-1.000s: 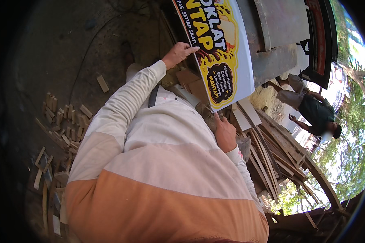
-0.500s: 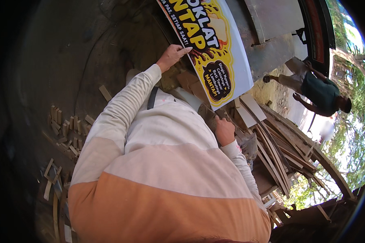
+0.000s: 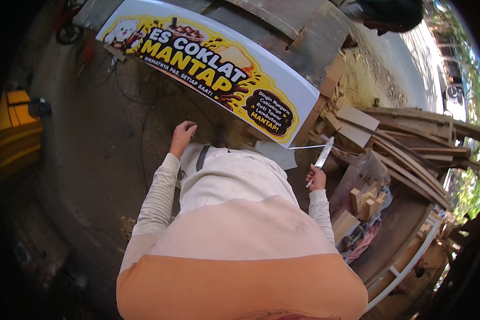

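A long printed sign (image 3: 213, 69) in yellow, white and brown lies across a dark worktable (image 3: 258, 24) in front of me. My right hand (image 3: 317, 178) is closed round a slim silver tool (image 3: 324, 153) shaped like a utility knife, pointing up and away. A thin white strip (image 3: 308, 147) runs from the sign's near right corner to the tool's tip. My left hand (image 3: 183, 137) hovers below the sign's near edge, apart from it. Its fingers are curled together, and whatever they may hold is too small to make out.
Long wooden boards (image 3: 410, 165) are stacked at the right, with small wood blocks (image 3: 365, 202) nearer me. A yellow object (image 3: 18, 120) stands at the far left. Another person (image 3: 392, 15) shows at the top right. A thin cable (image 3: 140, 160) crosses the floor.
My left hand has come off the sign's edge and drawn back. My right hand has moved right and now shows the silver tool. My view has turned, so the whole sign is visible.
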Available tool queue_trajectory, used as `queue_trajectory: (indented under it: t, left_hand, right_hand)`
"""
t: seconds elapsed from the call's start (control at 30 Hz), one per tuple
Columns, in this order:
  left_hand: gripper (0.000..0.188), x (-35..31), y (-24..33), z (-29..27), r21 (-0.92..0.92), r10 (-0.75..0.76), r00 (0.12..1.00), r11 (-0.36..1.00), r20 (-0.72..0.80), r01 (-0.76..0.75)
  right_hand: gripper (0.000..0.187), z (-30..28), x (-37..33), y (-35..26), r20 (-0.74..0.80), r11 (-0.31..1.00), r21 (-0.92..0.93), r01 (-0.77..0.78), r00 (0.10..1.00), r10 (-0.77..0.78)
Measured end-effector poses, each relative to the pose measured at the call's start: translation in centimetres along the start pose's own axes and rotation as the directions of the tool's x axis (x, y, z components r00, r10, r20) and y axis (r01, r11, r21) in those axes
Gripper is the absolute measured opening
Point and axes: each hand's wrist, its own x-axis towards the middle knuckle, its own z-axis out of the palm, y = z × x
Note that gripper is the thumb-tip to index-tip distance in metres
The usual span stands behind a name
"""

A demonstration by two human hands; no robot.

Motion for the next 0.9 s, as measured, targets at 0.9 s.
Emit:
queue_trajectory:
  t: [0.9]
  left_hand:
    - [0.025, 3.5, 4.1, -7.2, 0.216, -0.065, 0.910, 0.976, 0.409, -0.027]
  right_hand:
    - [0.019, 17.2, 2.8, 6.6, -0.196, 0.724, 0.527, 0.446, 0.892, -0.407]
